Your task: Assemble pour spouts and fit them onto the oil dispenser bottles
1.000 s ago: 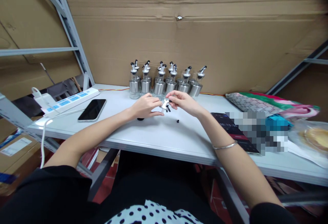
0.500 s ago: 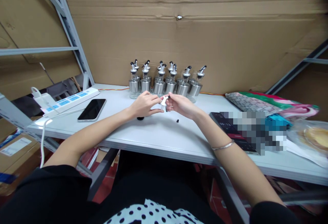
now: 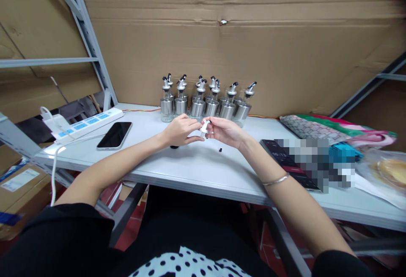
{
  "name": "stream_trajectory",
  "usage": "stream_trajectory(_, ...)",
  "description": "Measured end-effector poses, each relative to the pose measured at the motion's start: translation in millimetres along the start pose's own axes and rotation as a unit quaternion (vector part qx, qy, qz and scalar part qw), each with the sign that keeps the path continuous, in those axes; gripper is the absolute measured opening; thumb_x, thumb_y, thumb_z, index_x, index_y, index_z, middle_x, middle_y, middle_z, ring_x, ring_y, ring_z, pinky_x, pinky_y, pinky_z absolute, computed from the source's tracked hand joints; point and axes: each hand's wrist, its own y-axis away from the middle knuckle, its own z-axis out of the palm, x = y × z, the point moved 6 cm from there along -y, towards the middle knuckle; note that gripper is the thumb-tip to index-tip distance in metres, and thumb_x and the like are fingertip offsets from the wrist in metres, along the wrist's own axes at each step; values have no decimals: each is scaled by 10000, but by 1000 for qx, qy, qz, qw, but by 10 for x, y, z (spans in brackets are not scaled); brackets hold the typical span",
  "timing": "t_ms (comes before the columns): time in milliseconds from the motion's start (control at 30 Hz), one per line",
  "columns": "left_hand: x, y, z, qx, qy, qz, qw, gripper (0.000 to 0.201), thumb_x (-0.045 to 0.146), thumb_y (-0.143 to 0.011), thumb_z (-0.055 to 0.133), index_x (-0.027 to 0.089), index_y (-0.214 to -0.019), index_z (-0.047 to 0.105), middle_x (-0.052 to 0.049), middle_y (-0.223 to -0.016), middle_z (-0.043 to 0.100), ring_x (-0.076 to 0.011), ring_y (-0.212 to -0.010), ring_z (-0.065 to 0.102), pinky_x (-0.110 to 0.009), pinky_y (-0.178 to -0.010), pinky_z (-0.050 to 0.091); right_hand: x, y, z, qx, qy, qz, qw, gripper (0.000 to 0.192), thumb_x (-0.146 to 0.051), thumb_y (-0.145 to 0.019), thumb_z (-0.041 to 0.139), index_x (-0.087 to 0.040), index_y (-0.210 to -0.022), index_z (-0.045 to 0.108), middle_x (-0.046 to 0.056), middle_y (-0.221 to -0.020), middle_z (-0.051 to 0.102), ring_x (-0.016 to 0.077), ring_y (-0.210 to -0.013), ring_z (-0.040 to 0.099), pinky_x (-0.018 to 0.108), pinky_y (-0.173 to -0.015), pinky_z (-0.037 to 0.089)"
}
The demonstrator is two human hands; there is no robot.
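Head view: both hands' grips, left hand (image 3: 179, 130) and right hand (image 3: 223, 131), apparently pinch the spout cap (image 3: 204, 127) between them.

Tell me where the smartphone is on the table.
In the head view the smartphone lies face up on the left part of the white table, just in front of the power strip and left of the left hand.
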Motion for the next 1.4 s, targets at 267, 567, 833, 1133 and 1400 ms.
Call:
stream_trajectory(267,-196,10,-34,-31,6,-10,999,480,563,-900,354,151,-982,585,-53,-816,657,-148,-702,590,-274,-674,363,-43,-14,-18,32,6,-19,999,187,-366,-794,621,-180,-816,623,-39,-636,437,88,-607,448,244,-626,436)
stream_trajectory(567,-447,185,279,-213,-3,-59,975,366,404,-876,484,162,-624,592,-21,-600,616,-125,-529,535,-250,-514,271,-75,-28,-161,104,22,-27,994,317,-514,-800,573,-198,-784,586,-20,-655,533,101,-608,505,252,-646,461)
stream_trajectory(833,-508,241,378,-256,-36,-127,958,432,408,-883,457,157,-577,629,-57,-558,621,-139,-459,515,-259,-486,275,-63,-26,-141,100,1,-18,995,337,-530,-796,569,-197,-743,569,7,-735,607,111,-619,528,271,-640,468)
stream_trajectory(1133,-419,188,368,-212,-43,-63,974,441,358,-919,416,148,-578,600,-41,-527,593,-128,-465,520,-253,-490,289,-47,-31,-164,108,24,-9,994,325,-515,-799,571,-195,-743,580,5,-708,608,108,-617,540,264,-646,482)
stream_trajectory(1400,-151,20,26,-25,-20,17,999,524,370,-977,221,161,-596,514,-13,-539,559,-112,-498,492,-278,-605,361,-26,16,37,36,2,7,999,278,-453,-813,588,-186,-740,600,8,-720,618,122,-695,582,322,-756,504)
